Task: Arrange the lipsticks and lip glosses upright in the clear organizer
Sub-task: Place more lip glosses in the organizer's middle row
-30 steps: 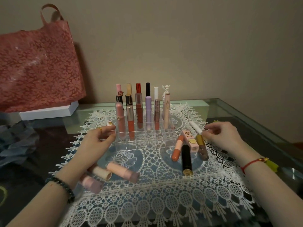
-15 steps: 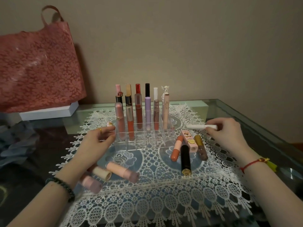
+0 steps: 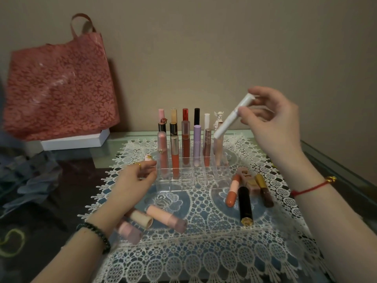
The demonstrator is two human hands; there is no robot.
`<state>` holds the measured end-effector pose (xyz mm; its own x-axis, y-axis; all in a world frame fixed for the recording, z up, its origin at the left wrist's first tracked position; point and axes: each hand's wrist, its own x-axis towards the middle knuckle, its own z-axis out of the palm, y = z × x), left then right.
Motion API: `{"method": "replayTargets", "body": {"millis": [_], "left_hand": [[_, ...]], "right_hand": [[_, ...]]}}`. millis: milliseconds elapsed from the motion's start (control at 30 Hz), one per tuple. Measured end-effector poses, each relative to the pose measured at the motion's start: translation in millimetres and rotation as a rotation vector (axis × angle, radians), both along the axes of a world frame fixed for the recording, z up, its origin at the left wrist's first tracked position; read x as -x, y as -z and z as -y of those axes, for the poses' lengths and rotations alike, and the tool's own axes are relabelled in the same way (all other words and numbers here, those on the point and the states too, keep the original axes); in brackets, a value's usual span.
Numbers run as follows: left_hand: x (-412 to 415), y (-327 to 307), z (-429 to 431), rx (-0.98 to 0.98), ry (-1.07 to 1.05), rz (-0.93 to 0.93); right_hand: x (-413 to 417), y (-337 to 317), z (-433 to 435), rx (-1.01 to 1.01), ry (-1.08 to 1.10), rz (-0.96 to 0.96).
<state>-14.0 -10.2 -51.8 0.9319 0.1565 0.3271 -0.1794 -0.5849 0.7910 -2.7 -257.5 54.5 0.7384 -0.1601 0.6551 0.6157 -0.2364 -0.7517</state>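
Our right hand (image 3: 273, 123) pinches the tilted slim white plastic tube (image 3: 232, 119); our left hand (image 3: 132, 180) grips the clear plastic organizer (image 3: 183, 181). We should straighten the tube first.

organizer (image 3: 191, 178) sits on the lace mat (image 3: 204, 252), standing tubes (image 3: 185, 139) in its back rows. my left hand (image 3: 132, 180) pinches its left wall. my right hand (image 3: 273, 123) holds a tilted tube (image 3: 231, 120) above its right end. cluster of tubes (image 3: 244, 201) lies to its right, three more tubes (image 3: 163, 219) front-left. bag (image 3: 61, 88) back left.
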Motion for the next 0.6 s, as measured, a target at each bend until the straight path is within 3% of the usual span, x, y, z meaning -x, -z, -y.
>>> {"method": "replayTargets", "body": {"millis": [600], "left_hand": [[-0.8, 2.6, 0.3, 0.081, -0.003, -0.003]], "right_hand": [[-21.1, 45.6, -72.2, 0.148, -0.122, -0.108]]}}
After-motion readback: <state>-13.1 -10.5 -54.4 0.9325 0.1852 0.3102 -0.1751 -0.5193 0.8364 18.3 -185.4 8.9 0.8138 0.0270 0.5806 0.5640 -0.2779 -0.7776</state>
